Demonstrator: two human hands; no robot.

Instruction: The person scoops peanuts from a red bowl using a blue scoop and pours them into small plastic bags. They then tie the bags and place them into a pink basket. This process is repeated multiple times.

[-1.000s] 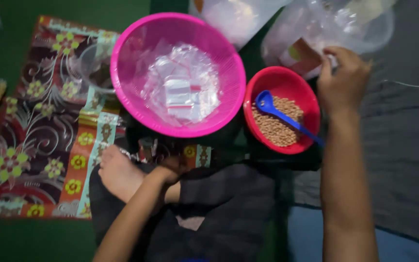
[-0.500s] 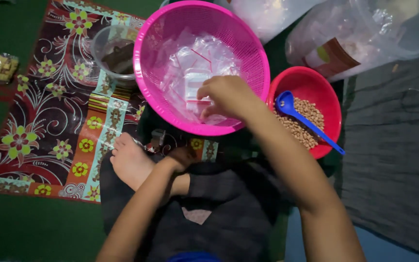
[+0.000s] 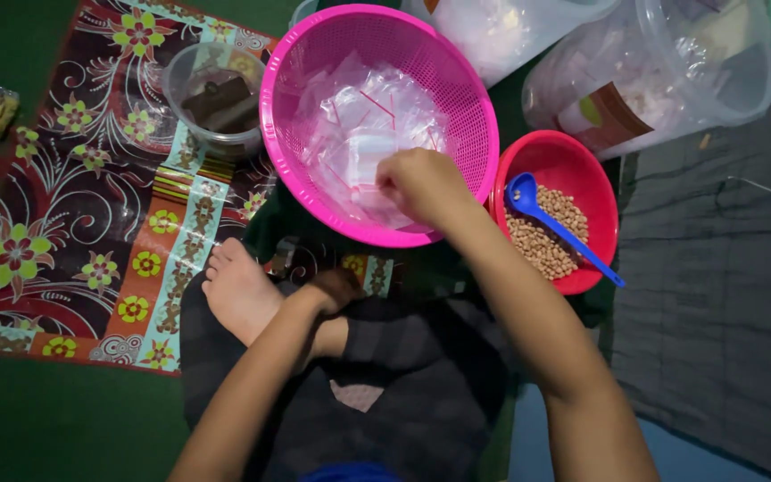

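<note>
Reaching: right hand (image 3: 421,183) in pink basket (image 3: 296,80), fingers curled on clear bags (image 3: 359,134); clamp unclear.
Resting: left hand (image 3: 336,287) by foot (image 3: 241,290), grip hidden.
Nearby: red bowl (image 3: 573,156), scoop (image 3: 546,223) ready.

right hand (image 3: 419,183) curled, reaching forward, left hand (image 3: 336,287) resting low

left hand (image 3: 336,287) fingers hidden, clear jar (image 3: 662,71) cut off

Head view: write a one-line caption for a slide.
Right hand reaches into pink basket of clear bags, beside red bowl of peanuts.
</note>
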